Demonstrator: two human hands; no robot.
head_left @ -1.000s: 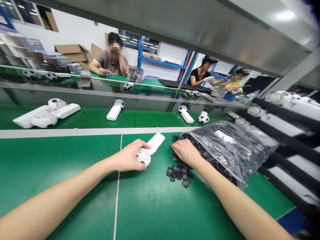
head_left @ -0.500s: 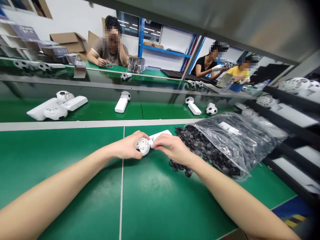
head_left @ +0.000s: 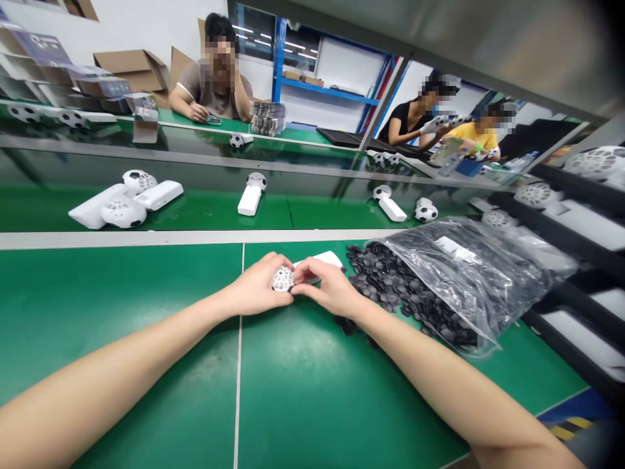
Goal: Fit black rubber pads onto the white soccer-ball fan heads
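The ball-headed unit (head_left: pixel 282 279) looked like smooth white plastic, its ball a lattice. At three o'clock from it, the small black pieces (head_left: pixel 385 277) appeared matt, beside a clear plastic bag (head_left: pixel 508 264), crinkled and glossy. Toward six o'clock, the green bench top (head_left: pixel 293 391) was smooth with a soft sheen. At eleven o'clock stood a box (head_left: pixel 127 65) of dull brown cardboard; at one o'clock, a grey overhead panel (head_left: pixel 439 29) looked metallic.

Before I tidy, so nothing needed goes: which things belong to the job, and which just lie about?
Likely job: white ball-headed device in the left hand; black pieces; clear bag.

Apparently lying about: cardboard box; stacked cartons.
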